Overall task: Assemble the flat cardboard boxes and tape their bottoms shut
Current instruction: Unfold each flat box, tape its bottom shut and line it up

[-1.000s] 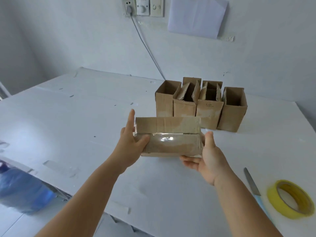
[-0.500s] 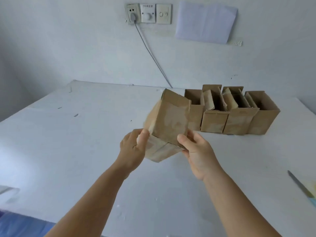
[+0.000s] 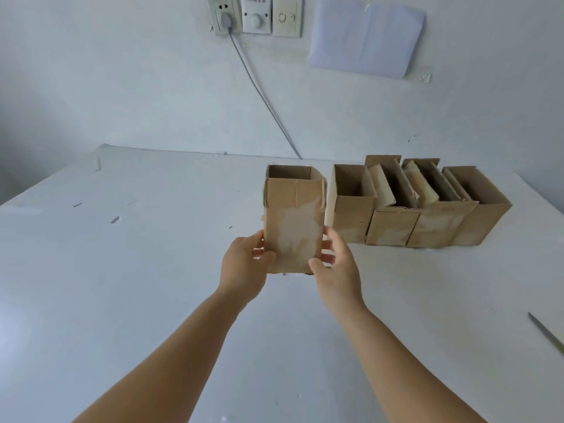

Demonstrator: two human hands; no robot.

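Upright cardboard box [image 3: 293, 230], open mouth upward, held between two hands over the middle of the white table [image 3: 122, 300], toward its far edge. The left hand [image 3: 244, 270] grips the box's lower left side, thumb across the near face, fingers curled round the left wall. The right hand [image 3: 335, 270] grips the lower right side in the same way, thumb on the near face and fingers behind the right wall. Whether the base of the box touches the table or hangs just above it cannot be told. The top flaps stand up and the near face shows pale scuffed patches.

To the right, along the far edge, a row of four assembled boxes [image 3: 418, 215] stands upright, side by side and touching, mouths open; the two middle ones have flaps tilted inward. The held box is just beside the leftmost of the row. A knife blade [image 3: 546, 332] lies at the right edge of the table. On the wall behind: a socket panel [image 3: 254, 15] with a plugged-in cable [image 3: 262, 93] running down to the table's far edge, and a sheet of paper [image 3: 366, 35].
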